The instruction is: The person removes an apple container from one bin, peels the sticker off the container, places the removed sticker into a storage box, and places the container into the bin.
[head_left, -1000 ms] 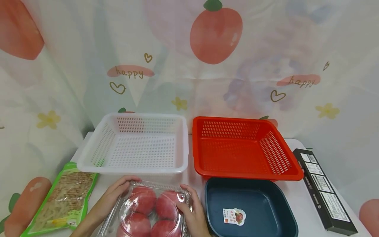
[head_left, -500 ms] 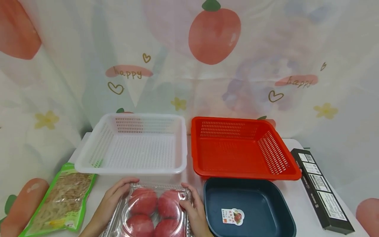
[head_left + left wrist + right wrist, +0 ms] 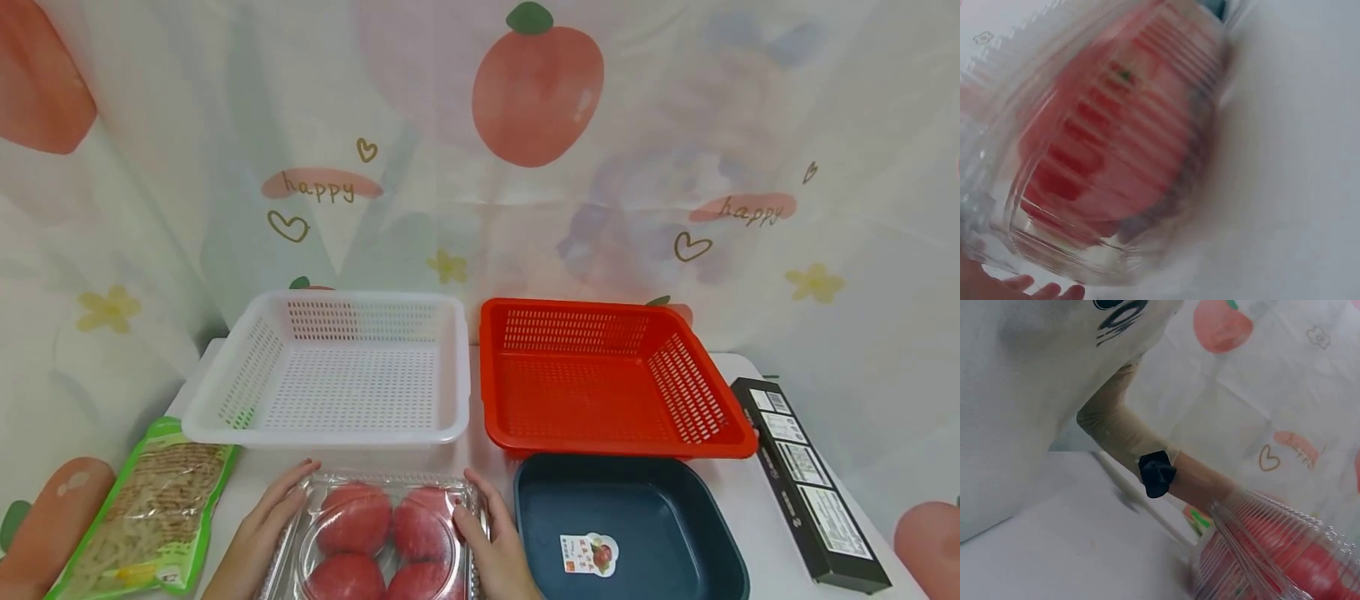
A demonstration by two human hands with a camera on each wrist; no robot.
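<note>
A clear plastic fruit box (image 3: 296, 542) stands in the lower middle of the head view, its lid over several round red fruits (image 3: 355, 518). My left hand (image 3: 261, 533) holds its left side, fingers at the far left corner. Fingertips (image 3: 1047, 290) show beside that end of the box in the left wrist view; the thumb is hidden. On the right side, my right hand (image 3: 497, 543) grips the edge, thumb on the lid and forefinger at the far corner. Seen from the right wrist, the ribbed box wall (image 3: 1235, 550) fills the lower right corner.
Behind the box are a white perforated basket (image 3: 322, 437) and a red one (image 3: 622, 450). A dark blue basin (image 3: 637, 508) with a sticker sits close on the right. A long black carton (image 3: 810, 492) lies far right, a green-edged food packet (image 3: 142, 508) far left.
The fruit box has come slightly nearer to me and turned a little straighter. My left hand has shifted left and down with it; my right hand keeps its hold on the right edge.
</note>
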